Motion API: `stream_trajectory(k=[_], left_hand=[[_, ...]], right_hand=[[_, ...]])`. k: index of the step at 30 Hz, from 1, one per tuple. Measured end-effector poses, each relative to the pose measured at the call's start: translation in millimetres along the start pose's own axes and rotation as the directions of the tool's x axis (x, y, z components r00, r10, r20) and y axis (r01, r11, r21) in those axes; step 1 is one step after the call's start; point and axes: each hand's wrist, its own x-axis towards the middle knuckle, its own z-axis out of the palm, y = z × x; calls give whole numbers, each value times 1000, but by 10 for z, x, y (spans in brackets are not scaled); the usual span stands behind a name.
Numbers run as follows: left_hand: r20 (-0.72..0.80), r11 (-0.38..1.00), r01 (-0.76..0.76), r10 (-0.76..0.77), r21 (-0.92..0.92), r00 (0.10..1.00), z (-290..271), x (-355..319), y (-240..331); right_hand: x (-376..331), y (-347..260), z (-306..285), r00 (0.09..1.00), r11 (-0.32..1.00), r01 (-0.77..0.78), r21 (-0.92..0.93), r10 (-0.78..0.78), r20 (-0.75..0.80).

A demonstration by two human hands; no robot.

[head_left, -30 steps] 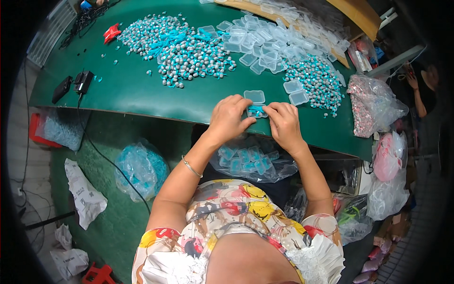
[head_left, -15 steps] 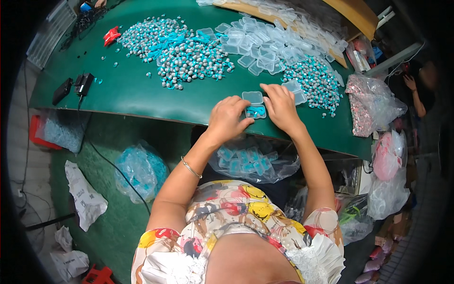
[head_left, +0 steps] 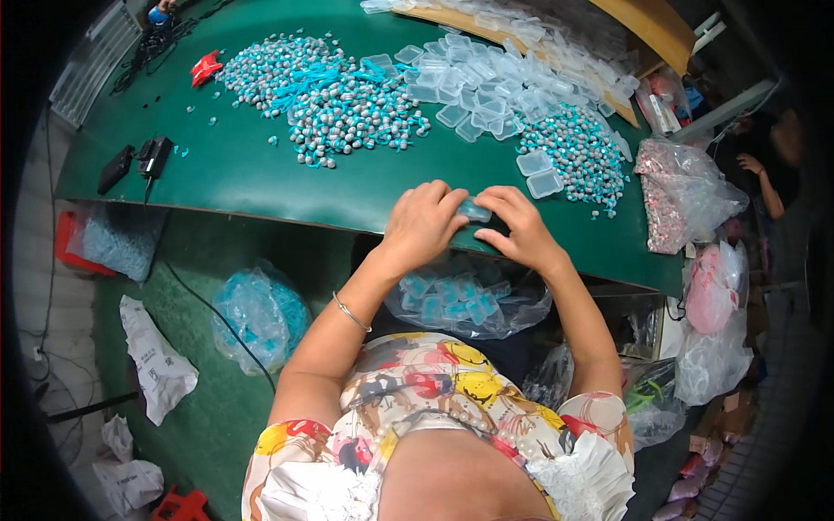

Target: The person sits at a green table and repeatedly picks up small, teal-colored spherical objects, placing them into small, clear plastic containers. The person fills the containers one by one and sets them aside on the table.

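Observation:
Near the table's front edge, a small clear plastic case (head_left: 473, 211) with blue contents sits between my two hands, its lid folded down. My left hand (head_left: 423, 221) grips its left end, and my right hand (head_left: 519, 227) is closed round its right end. An open clear case (head_left: 545, 182) lies to the right of my right hand. Beyond it spreads a heap of small grey-and-blue pieces (head_left: 573, 149). Another such heap (head_left: 347, 122), with blue strips (head_left: 314, 80) on top, lies far left of my hands.
Many clear cases (head_left: 473, 82) are piled at the back of the green table (head_left: 226, 169). Below the front edge hangs a clear bag (head_left: 512, 321) of filled cases. Black devices (head_left: 153, 156) sit at left. A bag of pink pieces (head_left: 665, 191) stands at right.
The case's raised lid has come down over its blue contents. My right hand has drawn back toward me and closed on the case's right end.

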Motion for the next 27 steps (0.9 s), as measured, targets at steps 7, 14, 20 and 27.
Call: stream_trajectory(k=[7,14,20,27], left_hand=[[-9,993,-49,48,-105,999,-11,-40,-52],[-21,967,-72,69,-243,997,-51,-53,-86],[-29,987,-95,92,-127,995,13,-312,354],[348,994,95,-105,47,932,504,-611,346]], right_hand=[[-68,-6,147,989,980,-151,129,150,17],[-39,-102,91,976,972,-209,109,201,84],[16,260,-524,984,872,-180,-456,150,-101],[-114,682,-399,939,841,-339,-421,279,-200]])
